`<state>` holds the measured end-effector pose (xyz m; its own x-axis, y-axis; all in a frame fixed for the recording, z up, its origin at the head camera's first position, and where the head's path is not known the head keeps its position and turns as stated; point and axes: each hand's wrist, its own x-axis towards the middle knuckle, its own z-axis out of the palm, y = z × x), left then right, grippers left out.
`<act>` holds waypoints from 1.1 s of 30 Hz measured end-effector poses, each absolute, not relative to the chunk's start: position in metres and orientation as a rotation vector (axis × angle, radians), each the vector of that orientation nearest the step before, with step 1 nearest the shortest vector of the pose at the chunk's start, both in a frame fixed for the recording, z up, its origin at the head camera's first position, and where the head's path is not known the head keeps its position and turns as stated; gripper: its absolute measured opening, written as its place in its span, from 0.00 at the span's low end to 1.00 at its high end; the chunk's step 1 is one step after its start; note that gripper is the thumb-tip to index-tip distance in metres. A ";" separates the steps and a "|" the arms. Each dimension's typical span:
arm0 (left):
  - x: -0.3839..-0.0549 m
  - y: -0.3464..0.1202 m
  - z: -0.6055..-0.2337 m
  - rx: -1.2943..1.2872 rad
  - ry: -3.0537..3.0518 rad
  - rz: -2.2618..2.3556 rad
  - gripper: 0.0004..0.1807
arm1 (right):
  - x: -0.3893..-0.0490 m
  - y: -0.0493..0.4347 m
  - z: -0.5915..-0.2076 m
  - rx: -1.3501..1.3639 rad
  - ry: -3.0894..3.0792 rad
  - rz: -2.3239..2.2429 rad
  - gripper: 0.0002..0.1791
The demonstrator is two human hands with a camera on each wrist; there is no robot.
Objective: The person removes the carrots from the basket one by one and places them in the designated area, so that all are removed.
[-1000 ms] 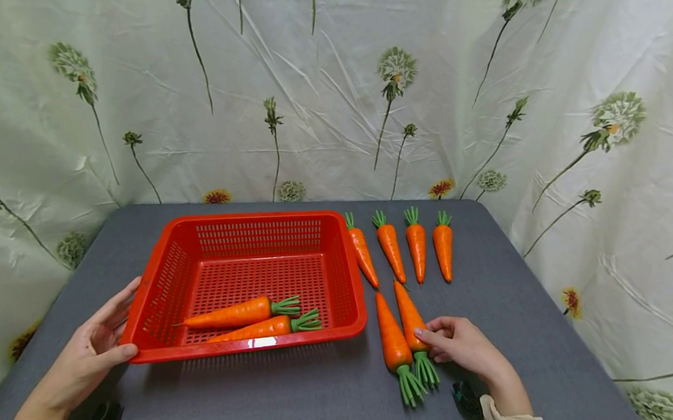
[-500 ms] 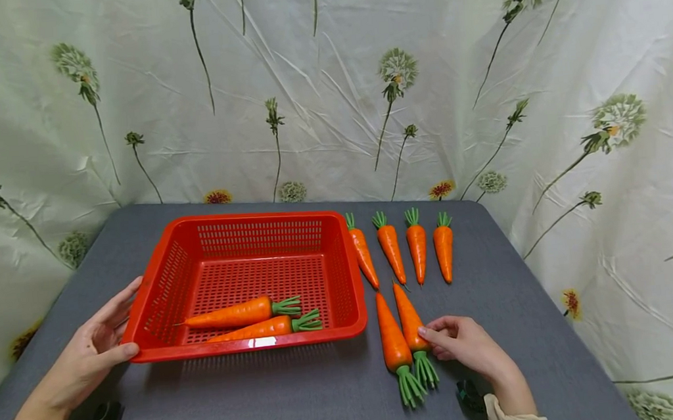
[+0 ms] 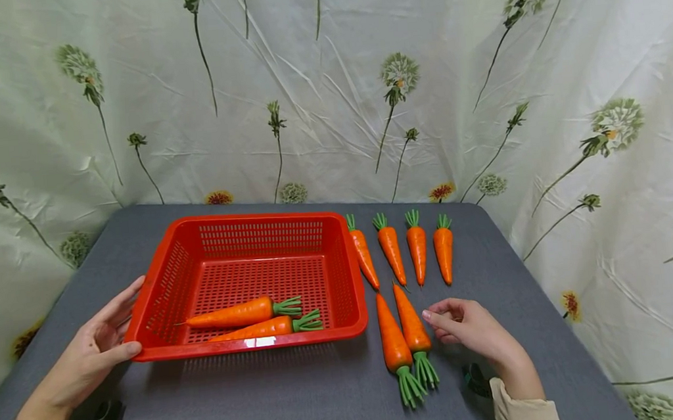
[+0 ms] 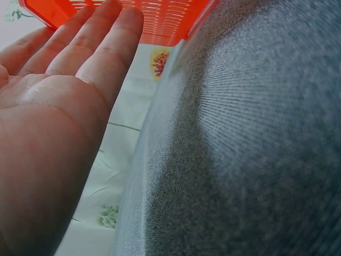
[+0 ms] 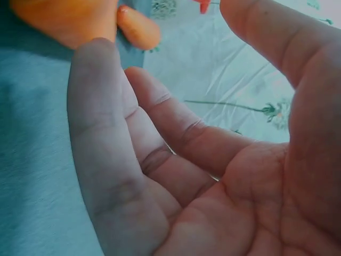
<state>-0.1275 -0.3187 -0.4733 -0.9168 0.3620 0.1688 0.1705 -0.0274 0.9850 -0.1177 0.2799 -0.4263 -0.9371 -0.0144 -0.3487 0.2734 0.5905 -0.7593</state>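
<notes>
A red plastic basket (image 3: 252, 344) stands left of centre on the table in the head view. Two carrots (image 3: 232, 314) with green tops lie inside it. My left hand (image 3: 84, 362) rests against the basket's left side, thumb at the front corner of the rim. In the left wrist view its fingers (image 4: 98, 45) reach out nearly straight to the slotted wall. My right hand (image 3: 470, 328) is just right of a carrot (image 3: 412, 323), thumb and fingers apart with nothing between them. Another carrot (image 3: 393, 337) lies close along that one's left side.
Several more carrots (image 3: 417, 250) lie in a row behind, right of the basket, tops toward the back. The nearest of the row (image 3: 364, 257) is partly hidden by the basket's rim. A grey cloth (image 3: 268, 400) covers the table; a dandelion-print curtain (image 3: 328, 105) hangs behind.
My right hand has let go of the front carrot and drawn slightly right, away from it. The left hand stays at the basket, which has not visibly moved.
</notes>
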 end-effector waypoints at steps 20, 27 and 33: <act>-0.127 -0.318 -0.473 0.595 2.091 2.087 0.49 | -0.160 0.248 -0.374 -0.247 2.524 -1.117 0.26; -0.128 -0.319 -0.474 0.601 2.082 2.087 0.49 | -0.182 0.223 -0.353 -0.434 2.504 -1.039 0.22; -0.128 -0.319 -0.474 0.571 2.097 2.075 0.49 | -0.201 0.203 -0.339 -0.499 2.499 -0.983 0.24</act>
